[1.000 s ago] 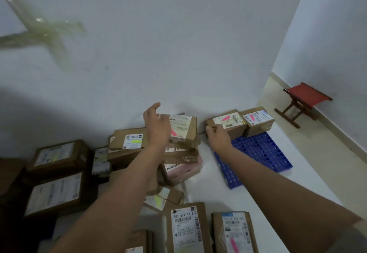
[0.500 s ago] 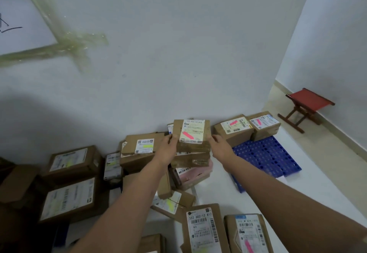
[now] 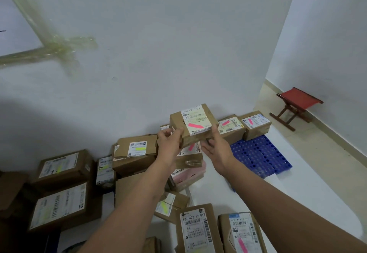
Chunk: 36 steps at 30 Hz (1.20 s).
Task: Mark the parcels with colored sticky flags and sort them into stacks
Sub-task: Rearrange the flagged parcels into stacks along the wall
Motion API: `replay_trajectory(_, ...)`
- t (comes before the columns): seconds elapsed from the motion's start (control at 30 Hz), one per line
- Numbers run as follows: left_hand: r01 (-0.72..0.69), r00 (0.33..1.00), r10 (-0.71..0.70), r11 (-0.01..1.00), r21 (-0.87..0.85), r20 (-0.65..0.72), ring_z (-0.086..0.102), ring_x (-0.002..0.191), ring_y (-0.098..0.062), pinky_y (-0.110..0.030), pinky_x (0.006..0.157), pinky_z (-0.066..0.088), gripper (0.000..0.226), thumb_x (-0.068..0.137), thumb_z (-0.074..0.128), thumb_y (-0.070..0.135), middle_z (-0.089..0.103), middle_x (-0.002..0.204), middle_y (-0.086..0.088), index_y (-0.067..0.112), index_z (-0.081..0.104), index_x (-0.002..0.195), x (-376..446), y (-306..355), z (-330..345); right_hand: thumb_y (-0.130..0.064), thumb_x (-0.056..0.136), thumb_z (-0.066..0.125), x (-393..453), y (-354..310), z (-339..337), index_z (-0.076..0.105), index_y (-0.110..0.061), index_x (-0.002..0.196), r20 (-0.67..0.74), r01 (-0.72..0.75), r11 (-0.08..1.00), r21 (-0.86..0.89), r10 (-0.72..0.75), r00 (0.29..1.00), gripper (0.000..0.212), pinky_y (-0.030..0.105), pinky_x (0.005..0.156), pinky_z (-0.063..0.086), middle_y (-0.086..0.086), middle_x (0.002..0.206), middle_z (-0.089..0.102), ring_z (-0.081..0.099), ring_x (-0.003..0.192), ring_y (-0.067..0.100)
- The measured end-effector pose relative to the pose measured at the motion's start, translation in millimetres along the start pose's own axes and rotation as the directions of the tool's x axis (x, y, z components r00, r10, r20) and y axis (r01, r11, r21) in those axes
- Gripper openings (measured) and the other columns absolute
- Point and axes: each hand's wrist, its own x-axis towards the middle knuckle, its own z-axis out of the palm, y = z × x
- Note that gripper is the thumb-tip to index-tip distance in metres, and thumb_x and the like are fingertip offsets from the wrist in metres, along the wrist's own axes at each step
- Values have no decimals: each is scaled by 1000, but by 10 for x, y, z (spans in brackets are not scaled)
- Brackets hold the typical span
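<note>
Pink-flagged cardboard parcel [image 3: 190,125] is held aloft above the middle stack [image 3: 188,157]. Left hand [image 3: 168,143] fingers curl round its left end; right hand [image 3: 216,147] supports the right underside, fingers extended. Judged light and rigid; grip opposite ends, avoiding the label.

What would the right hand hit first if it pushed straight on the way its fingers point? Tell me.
The right hand points up and away, its fingers already on the held parcel. That parcel is first; beyond it probably the pink-flagged box by the wall, though depth is unclear.
</note>
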Motion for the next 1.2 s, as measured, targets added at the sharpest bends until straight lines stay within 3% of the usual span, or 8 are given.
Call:
replay_trajectory(0.07,1,1000,-3,998,55,24,67,103,-19,-40,89,58,64,62,74,55,58,122,-6,29,43,112,-15,-25,102,-58,89,55,-33,15,-14,56,-21,126,81,-50,999,16,49,996,52,32,93,50,3,113,70,64,111,18)
replay_trajectory(0.2,19,996,-37,980,200,86,60,108,-18,-40,98,50,45,88,66,49,57,121,-1,25,43,118,-51,-85,330,-60,85,61,-3,6,-163,64,-20,120,38,-98,991,93,95,995,53,29,91,51,4,109,74,66,106,15)
replay_trajectory(0.3,-26,991,-23,930,366,129,47,110,-15,-34,90,37,37,96,52,52,46,126,6,26,45,120,-44,-107,456,-60,86,62,74,-45,-351,65,-18,113,-127,-99,981,167,121,984,50,28,84,53,16,119,67,64,110,21)
replay_trajectory(0.47,-36,995,-9,897,440,100,44,109,-18,-35,87,36,29,97,49,49,40,131,0,30,47,120,120,-101,642,-59,84,64,281,-192,-841,53,-13,132,-379,-49,978,205,126,917,67,29,76,55,2,113,68,66,102,19)
replay_trajectory(0.77,-38,998,11,885,465,61,57,101,-20,-25,65,46,26,94,59,39,47,134,-9,24,54,114,544,-233,1099,-56,90,59,806,-391,-1470,50,-13,135,-475,-56,983,173,133,870,63,34,85,56,1,110,66,65,90,15)
replay_trajectory(0.9,-52,996,6,833,551,85,53,116,-25,-42,101,48,26,92,62,33,44,134,-9,27,51,115,740,-312,1271,-59,88,58,1159,-526,-1687,42,-10,142,-499,-79,986,145,142,855,74,40,95,54,6,129,61,64,103,21)
replay_trajectory(0.97,-41,996,-9,813,580,84,53,117,-25,-45,104,45,26,92,63,31,44,133,-9,29,50,114,841,-342,1326,-59,89,57,1335,-591,-1819,43,-10,143,-521,-81,990,118,131,844,74,41,97,53,7,130,60,63,108,23)
replay_trajectory(1.2,-25,997,-22,821,570,76,57,99,-19,-26,76,48,20,93,62,27,45,132,-4,30,51,109,1114,-488,1570,-59,92,51,1968,-758,-2087,50,-10,135,-542,-99,993,63,117,832,65,42,91,56,6,122,66,66,100,23)
